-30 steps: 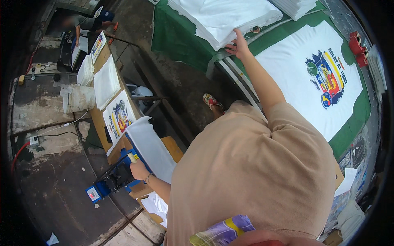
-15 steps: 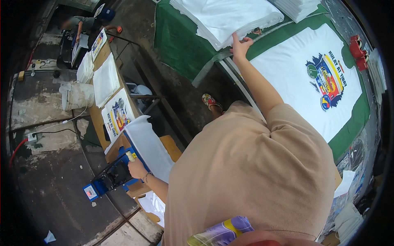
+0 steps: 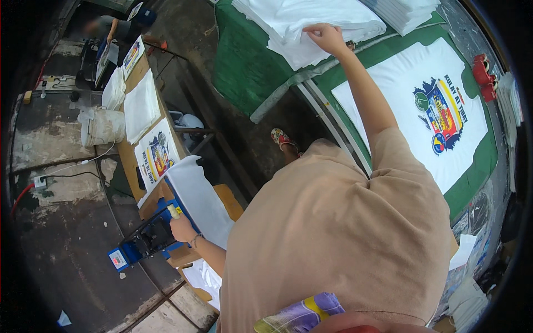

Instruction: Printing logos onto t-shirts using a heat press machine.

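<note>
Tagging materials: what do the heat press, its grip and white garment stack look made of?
Heat press: likely painted metal; blue and black, angular frame. Grip: perhaps plastic or rubber, pale cream; finish unclear. White garment stack: matte fabric, soft folds.

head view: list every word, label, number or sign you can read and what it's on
Words and brands aren't copied out here, only placed:
Right shirt: large dark lettering, readable; a small red line and round badges, too small to read.
Near left print: dark lettering, readable; smaller text too small.
Far left print: too small to read.
Blue press: panel marks, too small to read.
</note>
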